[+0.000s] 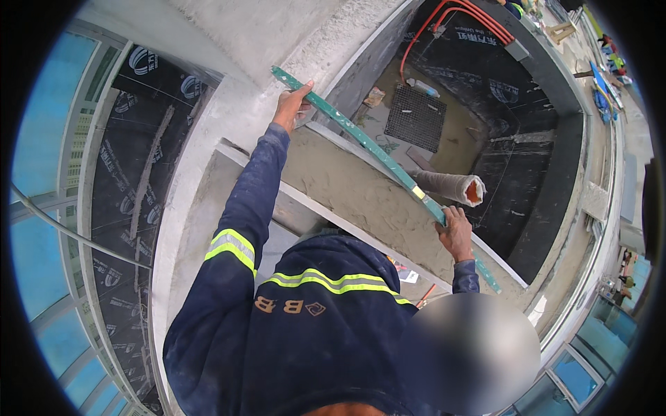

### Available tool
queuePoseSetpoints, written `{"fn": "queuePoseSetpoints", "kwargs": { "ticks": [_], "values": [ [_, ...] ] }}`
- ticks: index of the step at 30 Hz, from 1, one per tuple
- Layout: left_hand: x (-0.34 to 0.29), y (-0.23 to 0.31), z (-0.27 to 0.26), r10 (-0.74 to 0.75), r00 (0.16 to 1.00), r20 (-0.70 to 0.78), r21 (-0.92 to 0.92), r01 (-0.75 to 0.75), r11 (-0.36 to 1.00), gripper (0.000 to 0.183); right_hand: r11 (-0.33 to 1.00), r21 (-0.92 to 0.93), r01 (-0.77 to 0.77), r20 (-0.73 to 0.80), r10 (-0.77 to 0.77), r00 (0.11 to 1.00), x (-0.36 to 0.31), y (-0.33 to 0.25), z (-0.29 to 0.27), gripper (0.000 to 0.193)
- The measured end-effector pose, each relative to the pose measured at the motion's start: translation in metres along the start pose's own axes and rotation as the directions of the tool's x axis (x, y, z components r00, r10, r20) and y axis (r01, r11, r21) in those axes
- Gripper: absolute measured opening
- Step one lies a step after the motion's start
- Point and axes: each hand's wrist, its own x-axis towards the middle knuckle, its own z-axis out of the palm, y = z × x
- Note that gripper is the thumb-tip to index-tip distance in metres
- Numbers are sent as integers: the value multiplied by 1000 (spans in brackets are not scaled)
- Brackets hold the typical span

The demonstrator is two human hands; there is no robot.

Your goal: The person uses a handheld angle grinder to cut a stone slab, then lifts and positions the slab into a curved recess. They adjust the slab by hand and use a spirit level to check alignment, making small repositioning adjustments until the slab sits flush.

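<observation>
A long green spirit level (361,137) runs diagonally from the upper left to the lower right, over a strip of wet grey mortar (347,182). Near its far-left end my left hand (293,107) is closed on it, thumb on top. Toward the other end, past the yellow vial, my right hand (456,232) grips it, fingers over the edge. The mortar lies between two pale straight edges, the nearer edge (347,225) close to my waist. Trowel-like ridges mark its surface. Whether the level touches the mortar I cannot tell.
Beyond the strip is a deep pit with black sheeted walls (527,187). It holds a wrapped pipe (451,186), a black grid mat (416,118), a plastic bottle (422,87) and orange-red conduits (479,17). At left are blue windows (52,166) and a loose cable (76,236).
</observation>
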Motion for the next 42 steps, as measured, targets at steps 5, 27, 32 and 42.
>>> {"fn": "queuePoseSetpoints", "kwargs": {
  "ticks": [5,27,32,42],
  "values": [
    [19,3,-2,-30,1000,6,7,30,1000,66,999,31,11,3,-12,1000,3,-7,26,41],
    [44,-16,-8,-14,997,74,-157,25,987,73,986,104,-132,27,129,991,9,6,27,46],
    [49,-18,-14,-36,995,89,-155,49,987,73,984,62,-167,81,162,984,14,6,24,47],
    [46,-20,-14,-33,996,85,-188,49,981,69,985,67,-161,47,158,986,8,11,29,46]
  ]
}}
